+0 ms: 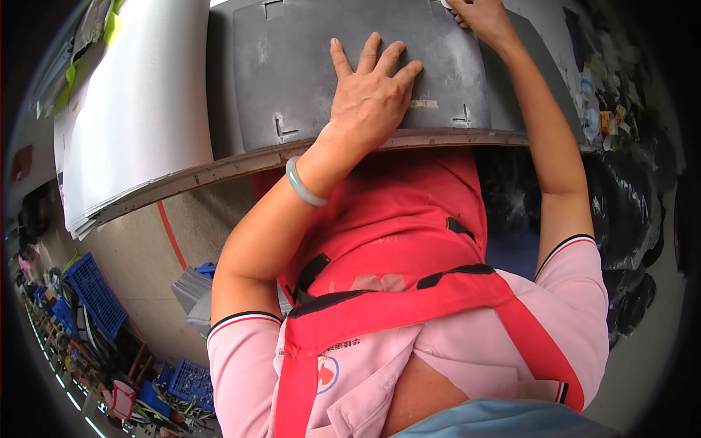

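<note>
A dark grey board (292,80) with L-shaped cut marks at its corners lies on the worktable in front of me, chalky white smudges on its surface. My left hand (372,91), a pale green bangle (303,182) on its wrist, rests on the board with fingers spread and nothing held. At the board's far right corner is my right hand (483,20), its fingers curled. A sliver of something white (445,4) shows at those fingertips, cut off by the upper edge of the picture. Beside my left hand a small beige strip (423,104) sticks to the board.
A stack of large white sheets (139,87) lies left of the board, overhanging the table edge (197,177). Black plastic bags (621,212) stand on the right, below scattered scraps. Blue crates (97,296) are on the floor at left. My red apron (394,219) touches the table front.
</note>
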A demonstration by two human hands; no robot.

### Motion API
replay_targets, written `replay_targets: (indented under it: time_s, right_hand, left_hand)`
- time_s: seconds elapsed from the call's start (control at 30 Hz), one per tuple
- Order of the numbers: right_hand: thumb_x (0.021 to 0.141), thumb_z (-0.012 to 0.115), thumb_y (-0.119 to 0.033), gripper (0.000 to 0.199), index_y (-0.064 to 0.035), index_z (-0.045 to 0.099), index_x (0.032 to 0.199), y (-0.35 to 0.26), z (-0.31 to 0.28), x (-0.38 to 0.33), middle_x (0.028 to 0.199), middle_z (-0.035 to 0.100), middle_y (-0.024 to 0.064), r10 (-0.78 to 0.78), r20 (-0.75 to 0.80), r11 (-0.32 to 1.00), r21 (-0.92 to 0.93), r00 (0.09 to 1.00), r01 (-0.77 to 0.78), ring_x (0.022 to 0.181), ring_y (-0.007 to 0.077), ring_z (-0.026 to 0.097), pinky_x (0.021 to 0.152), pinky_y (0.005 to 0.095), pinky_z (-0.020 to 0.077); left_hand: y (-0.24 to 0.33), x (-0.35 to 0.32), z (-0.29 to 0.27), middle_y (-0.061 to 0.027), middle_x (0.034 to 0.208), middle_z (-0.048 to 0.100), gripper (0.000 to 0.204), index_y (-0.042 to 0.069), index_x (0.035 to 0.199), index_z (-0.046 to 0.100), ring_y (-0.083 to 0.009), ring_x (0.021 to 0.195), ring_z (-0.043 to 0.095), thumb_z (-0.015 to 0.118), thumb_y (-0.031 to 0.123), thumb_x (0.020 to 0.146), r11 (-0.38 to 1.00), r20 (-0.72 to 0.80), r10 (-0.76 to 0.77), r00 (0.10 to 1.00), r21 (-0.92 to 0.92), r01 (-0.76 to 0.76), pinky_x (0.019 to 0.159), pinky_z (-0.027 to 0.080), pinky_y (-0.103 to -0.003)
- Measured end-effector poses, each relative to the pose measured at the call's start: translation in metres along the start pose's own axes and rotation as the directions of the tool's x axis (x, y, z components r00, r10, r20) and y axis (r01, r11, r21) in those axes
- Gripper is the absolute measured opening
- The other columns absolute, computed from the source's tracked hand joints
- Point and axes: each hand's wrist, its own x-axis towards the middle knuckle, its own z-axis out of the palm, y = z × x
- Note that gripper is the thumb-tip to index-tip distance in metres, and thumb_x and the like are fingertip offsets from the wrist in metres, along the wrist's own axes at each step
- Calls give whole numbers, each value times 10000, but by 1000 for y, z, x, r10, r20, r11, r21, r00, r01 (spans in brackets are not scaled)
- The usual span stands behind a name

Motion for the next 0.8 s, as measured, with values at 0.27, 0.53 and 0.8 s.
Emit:
replay_targets:
  time_s: [0.27,0.53,0.8]
  right_hand:
    - [901,633,-119,144,-2,667,977,-9,-5,26,717,684,59,238,-218,648,-690,947,-321,557,141,621,511,300,508]
    - [925,658,-143,169,11,711,969,-6,103,74,751,713,106,-1,41,771,-636,999,27,638,198,678,611,348,537]
    - [915,677,-192,206,5,730,948,-6,202,118,866,690,269,-234,346,564,-713,909,417,819,440,696,729,482,548]
  left_hand:
    - [2,1,1,-76,1418,571,327,221,1295,676,-367,1403,452,619,213,973,999,-14,-10,1000,42,10,1090,249,-802]
    - [2,-2,2,-78,1404,554,322,217,1258,690,-363,1393,444,653,235,938,999,-18,-10,1000,43,11,1082,246,-807]
    - [-1,0,13,-159,1334,562,359,103,1179,713,-448,1368,427,671,227,845,999,-109,8,994,-46,-13,1059,152,-874]
